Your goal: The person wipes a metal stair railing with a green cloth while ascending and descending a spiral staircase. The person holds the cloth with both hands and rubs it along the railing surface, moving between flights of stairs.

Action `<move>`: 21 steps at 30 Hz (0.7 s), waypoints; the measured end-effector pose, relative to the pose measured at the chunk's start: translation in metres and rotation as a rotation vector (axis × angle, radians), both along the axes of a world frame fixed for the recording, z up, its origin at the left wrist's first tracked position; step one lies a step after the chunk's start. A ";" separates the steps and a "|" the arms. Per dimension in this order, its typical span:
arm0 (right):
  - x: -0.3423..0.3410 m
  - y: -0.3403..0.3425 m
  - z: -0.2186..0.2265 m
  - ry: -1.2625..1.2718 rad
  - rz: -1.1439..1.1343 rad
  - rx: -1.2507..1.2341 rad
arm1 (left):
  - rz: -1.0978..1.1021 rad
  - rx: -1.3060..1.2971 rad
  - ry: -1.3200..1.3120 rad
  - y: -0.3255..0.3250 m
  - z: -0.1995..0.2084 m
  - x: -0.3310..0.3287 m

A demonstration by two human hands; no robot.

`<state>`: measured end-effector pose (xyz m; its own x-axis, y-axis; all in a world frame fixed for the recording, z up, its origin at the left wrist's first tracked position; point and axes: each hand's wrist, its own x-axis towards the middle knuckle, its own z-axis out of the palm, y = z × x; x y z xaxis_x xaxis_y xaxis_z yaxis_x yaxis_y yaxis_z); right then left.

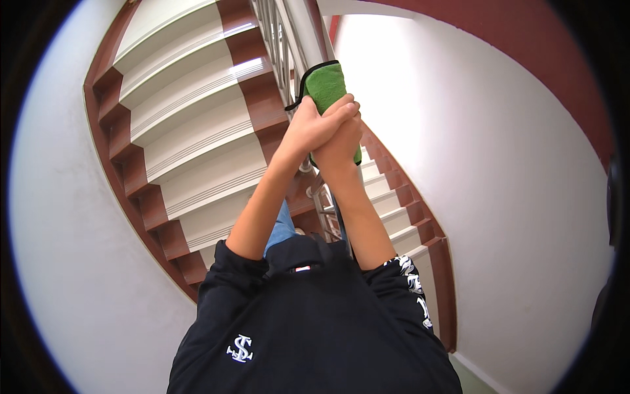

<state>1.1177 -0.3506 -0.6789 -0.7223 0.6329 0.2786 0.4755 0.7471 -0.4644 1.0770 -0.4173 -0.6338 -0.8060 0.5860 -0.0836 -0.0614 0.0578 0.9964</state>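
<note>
A: Why are both hands on that soft-looking green cloth with black edging (pixel 325 82)?

B: Judging by the grip, to keep it snug. It seems folded round the shiny round metal handrail (pixel 315 33), which runs into it from just beyond the hands. Curled fingers would hold it against the tube.

A: And each hand?

B: The left hand (pixel 308 128) is closed at the cloth's near-left side; the right hand (pixel 341 141) is wrapped over its lower part. They overlap — a doubled hold, probably for firmer pressure. Exactly how the fingers lace, I can't tell.

A: Where does the cloth sit, then?

B: Under and between the hands, its upper end poking out past them and a green corner showing below the right wrist. The arms reach out nearly straight, likely because the rail lies well ahead of the body.

A: What's around?

B: Slim silver metal railing bars (pixel 270 26) beyond the left hand, broad cream steps with reddish-brown bands (pixel 197 125) to its left — and more narrow-looking cream steps (pixel 394 203) below and right of the right hand
</note>
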 end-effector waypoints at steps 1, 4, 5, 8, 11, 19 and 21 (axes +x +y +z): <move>-0.001 0.007 0.003 -0.014 0.054 -0.046 | 0.088 0.017 0.109 0.001 -0.002 0.006; 0.003 0.026 0.017 -0.052 0.285 -0.198 | 0.249 -0.063 0.352 0.008 -0.014 0.018; 0.000 0.035 0.021 -0.064 0.372 -0.282 | 0.288 -0.165 0.432 0.011 -0.018 0.022; -0.005 0.070 0.035 -0.079 0.493 -0.633 | 0.288 -0.305 0.523 0.027 -0.014 0.038; -0.019 0.080 0.010 -0.014 0.602 -1.091 | 0.379 -0.357 0.581 0.019 -0.018 0.051; -0.015 0.109 -0.023 0.154 0.735 -1.816 | 0.534 -0.348 1.035 0.030 -0.052 0.077; -0.014 0.110 -0.023 0.117 0.730 -1.846 | 0.480 -0.316 0.990 0.026 -0.052 0.075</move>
<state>1.1037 -0.2408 -0.7020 -0.9615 -0.1957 -0.1928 0.2723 -0.5849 -0.7640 1.1521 -0.3914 -0.6861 -0.7352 0.2656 0.6236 0.6587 0.4970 0.5649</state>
